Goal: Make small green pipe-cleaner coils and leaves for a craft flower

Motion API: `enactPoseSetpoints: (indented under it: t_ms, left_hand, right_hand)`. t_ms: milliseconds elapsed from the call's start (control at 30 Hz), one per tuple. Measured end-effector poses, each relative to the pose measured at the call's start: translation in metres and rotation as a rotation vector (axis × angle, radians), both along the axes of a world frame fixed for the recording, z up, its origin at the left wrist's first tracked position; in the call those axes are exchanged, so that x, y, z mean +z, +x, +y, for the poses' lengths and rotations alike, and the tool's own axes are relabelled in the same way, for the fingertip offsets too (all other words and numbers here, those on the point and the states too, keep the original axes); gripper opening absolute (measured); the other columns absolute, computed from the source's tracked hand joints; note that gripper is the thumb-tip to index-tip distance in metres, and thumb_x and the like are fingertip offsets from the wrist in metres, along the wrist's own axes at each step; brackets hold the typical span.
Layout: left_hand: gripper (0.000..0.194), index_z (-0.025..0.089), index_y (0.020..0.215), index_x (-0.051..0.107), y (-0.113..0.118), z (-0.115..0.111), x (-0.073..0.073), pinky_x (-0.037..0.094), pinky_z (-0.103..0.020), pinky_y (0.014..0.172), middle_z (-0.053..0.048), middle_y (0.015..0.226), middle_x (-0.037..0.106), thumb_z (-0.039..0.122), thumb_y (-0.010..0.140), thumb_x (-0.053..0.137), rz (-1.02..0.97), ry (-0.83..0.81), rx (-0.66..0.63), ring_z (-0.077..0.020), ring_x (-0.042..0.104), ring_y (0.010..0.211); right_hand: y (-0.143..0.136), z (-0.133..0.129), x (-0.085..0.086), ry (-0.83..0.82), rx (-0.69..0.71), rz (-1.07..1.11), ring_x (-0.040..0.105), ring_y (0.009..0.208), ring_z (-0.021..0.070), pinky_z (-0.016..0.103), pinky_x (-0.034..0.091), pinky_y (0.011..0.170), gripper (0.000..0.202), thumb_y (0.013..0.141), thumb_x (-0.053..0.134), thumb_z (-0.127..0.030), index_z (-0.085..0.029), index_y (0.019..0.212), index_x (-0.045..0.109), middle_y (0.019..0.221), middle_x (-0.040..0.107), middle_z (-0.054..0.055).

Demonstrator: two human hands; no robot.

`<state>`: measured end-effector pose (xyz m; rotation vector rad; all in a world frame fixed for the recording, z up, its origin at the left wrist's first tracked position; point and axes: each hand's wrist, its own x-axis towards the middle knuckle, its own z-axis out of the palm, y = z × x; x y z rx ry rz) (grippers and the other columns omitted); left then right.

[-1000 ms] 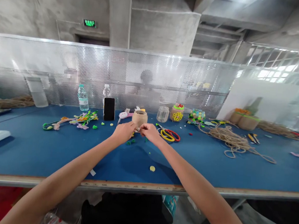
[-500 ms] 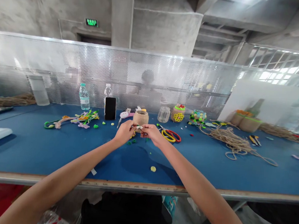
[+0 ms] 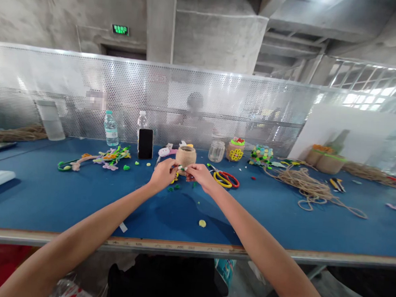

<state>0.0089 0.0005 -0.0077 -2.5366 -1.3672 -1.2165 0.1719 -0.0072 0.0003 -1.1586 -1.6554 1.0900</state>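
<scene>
My left hand point(image 3: 164, 172) and my right hand point(image 3: 199, 173) meet fingertip to fingertip in front of a twine-wrapped jar point(image 3: 185, 156). Between them they pinch a small white and green piece point(image 3: 182, 168), too small to name exactly. The jar stands upright with its mouth open; the hands hide part of its lower front. Yellow and green bits point(image 3: 174, 188) lie on the table just below the hands. To the right of my right hand rest scissors with yellow handles point(image 3: 223, 179) and another pair with red handles point(image 3: 234, 179).
On the blue table point(image 3: 112, 210) stand a phone point(image 3: 146, 144), water bottles point(image 3: 111, 129), a clear glass jar point(image 3: 216, 151) and a decorated jar point(image 3: 235, 150). Colourful fuzzy stems point(image 3: 111, 158) lie left, loose twine point(image 3: 304, 183) right. A pale yellow disc point(image 3: 202, 223) is near the front edge.
The fingertips have shifted slightly around the small white and green piece, and more green shows between them. Otherwise the hands and the jar stay in place.
</scene>
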Motion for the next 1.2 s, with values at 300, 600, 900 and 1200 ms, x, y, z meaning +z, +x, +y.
enactPoseSetpoints:
  t_ms: [300,600,900,1200]
  left_hand:
    - [0.021,0.013,0.101,0.058,-0.002,-0.006,0.01,0.051,-0.035,0.077,-0.006,0.1,0.06,0.029,0.089,0.051,0.19,0.003,-0.001,-0.016,0.06,0.087]
    - [0.023,0.013,0.106,0.056,0.003,-0.008,0.007,0.051,-0.036,0.077,-0.007,0.104,0.059,0.029,0.089,0.052,0.195,-0.016,0.017,-0.0172,0.059,0.089]
    - [0.021,0.013,0.104,0.056,0.002,0.003,0.001,0.052,-0.034,0.074,-0.006,0.1,0.06,0.028,0.09,0.051,0.092,0.003,-0.027,-0.0153,0.06,0.084]
    - [0.023,0.014,0.104,0.057,0.003,-0.009,0.008,0.051,-0.036,0.078,-0.007,0.103,0.059,0.03,0.089,0.052,0.308,-0.024,0.002,-0.017,0.059,0.089]
  right_hand:
    - [0.002,0.002,-0.002,0.149,-0.069,-0.137,0.06,0.081,0.0148,0.032,0.052,0.07,0.021,0.089,0.054,-0.03,-0.013,0.101,0.058,0.097,0.06,0.004]
    - [0.003,-0.001,0.0,0.175,-0.083,-0.141,0.06,0.085,0.0158,0.034,0.051,0.073,0.022,0.089,0.053,-0.029,-0.013,0.103,0.058,0.101,0.06,0.005]
    - [0.002,0.005,-0.005,0.056,-0.024,-0.015,0.06,0.078,0.0137,0.031,0.052,0.067,0.023,0.09,0.052,-0.031,-0.013,0.104,0.057,0.096,0.06,0.005]
    - [0.0,0.003,-0.008,0.108,-0.075,-0.116,0.06,0.086,0.0169,0.034,0.051,0.073,0.022,0.088,0.054,-0.03,-0.013,0.103,0.058,0.102,0.06,0.005]
